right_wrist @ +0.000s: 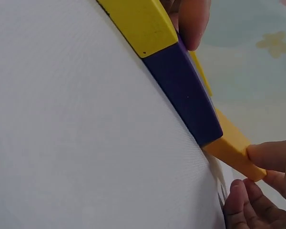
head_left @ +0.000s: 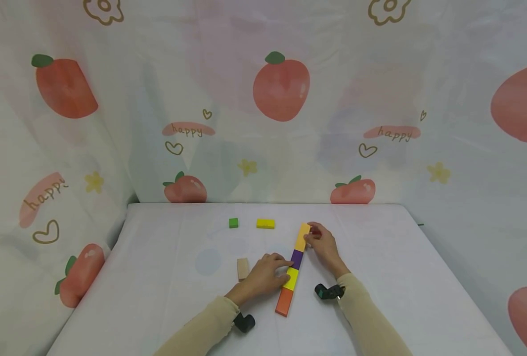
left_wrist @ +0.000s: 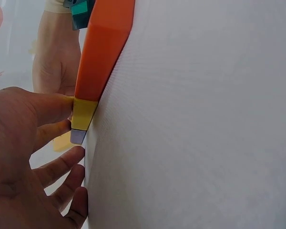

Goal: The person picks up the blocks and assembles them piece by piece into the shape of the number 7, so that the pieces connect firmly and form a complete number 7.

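Observation:
A line of wooden blocks runs slantwise over the white table: an orange block nearest, then a yellow block, a purple block and a light orange block at the far end. From the left, my left hand touches the line, its thumb at the yellow block and its index finger at the purple one; its other fingers are spread in the left wrist view. My right hand pinches the light orange block, which meets the purple block's end in the right wrist view.
Behind the left hand lies a plain wood-coloured block. Farther back are a small green block and another yellow block. A printed curtain hangs beyond the far edge of the table.

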Tool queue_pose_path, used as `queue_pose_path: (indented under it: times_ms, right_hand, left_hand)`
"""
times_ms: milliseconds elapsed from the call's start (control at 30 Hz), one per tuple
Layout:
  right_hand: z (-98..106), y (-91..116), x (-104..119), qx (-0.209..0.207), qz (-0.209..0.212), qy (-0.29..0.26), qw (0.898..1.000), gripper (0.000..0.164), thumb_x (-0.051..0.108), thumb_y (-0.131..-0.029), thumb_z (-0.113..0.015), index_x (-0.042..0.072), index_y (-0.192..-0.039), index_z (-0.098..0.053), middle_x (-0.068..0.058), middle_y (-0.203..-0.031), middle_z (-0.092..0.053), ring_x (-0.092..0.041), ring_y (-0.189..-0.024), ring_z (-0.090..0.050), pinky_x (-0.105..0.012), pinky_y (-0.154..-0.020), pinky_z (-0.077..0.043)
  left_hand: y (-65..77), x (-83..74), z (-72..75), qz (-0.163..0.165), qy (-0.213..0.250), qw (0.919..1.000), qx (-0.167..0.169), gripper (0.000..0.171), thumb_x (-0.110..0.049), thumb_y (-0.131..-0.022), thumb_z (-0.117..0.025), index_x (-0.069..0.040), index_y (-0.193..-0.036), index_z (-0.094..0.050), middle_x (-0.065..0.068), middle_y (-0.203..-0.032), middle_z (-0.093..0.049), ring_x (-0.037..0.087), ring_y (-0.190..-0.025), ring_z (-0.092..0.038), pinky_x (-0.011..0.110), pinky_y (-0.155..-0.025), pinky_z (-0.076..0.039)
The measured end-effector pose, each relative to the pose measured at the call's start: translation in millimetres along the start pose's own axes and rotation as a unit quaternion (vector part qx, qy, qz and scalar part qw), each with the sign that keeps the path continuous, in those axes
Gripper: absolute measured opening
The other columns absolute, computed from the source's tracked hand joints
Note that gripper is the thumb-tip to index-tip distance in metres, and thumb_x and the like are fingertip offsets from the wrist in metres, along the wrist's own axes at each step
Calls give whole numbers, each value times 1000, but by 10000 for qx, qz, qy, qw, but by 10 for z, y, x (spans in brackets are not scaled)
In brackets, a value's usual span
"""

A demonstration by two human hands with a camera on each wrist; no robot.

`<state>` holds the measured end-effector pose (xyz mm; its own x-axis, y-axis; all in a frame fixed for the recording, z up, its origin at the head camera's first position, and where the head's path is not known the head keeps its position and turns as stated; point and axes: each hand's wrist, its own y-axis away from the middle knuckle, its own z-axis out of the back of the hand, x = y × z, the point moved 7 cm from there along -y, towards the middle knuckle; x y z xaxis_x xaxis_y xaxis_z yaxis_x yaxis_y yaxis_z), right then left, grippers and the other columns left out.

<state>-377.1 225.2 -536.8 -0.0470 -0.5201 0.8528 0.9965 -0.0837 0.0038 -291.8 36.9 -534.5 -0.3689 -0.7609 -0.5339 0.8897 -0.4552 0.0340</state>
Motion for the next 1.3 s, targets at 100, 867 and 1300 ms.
queue_pose_path:
  times_ms: [100, 867, 1300]
  right_hand:
    - [1, 4, 1, -19, 81, 146, 9999, 48, 20, -94, -63, 9, -138, -51, -17, -129, -57, -30, -110, -57, -38, -90, -53]
    - [-17, -17, -22, 135, -82, 699, 9974, 49, 24, -93, -63, 7, -138, -54, -18, -123, -57, -30, -111, -51, -45, -96, -45]
    - [-19, -22, -12, 382, -47, 905, 9952, 47, 23, -96, -61, 7, -140, -52, -20, -135, -54, -35, -124, -51, -52, -106, -42]
  left_hand:
    - [-1, 9, -8, 55, 13, 10000, 14, 39, -36, -95, -64, -34, -134, -61, -4, -130, -59, 17, -118, -50, 38, -99, -47]
    - [0, 19, -11, -81, -43, 9999, -62, 39, -36, -95, -63, -34, -134, -60, -4, -129, -58, 16, -118, -50, 37, -100, -46]
    - [2, 20, -13, -112, -86, 9999, -74, 39, -36, -95, -63, -34, -134, -60, -4, -128, -59, 16, -116, -51, 36, -98, -46]
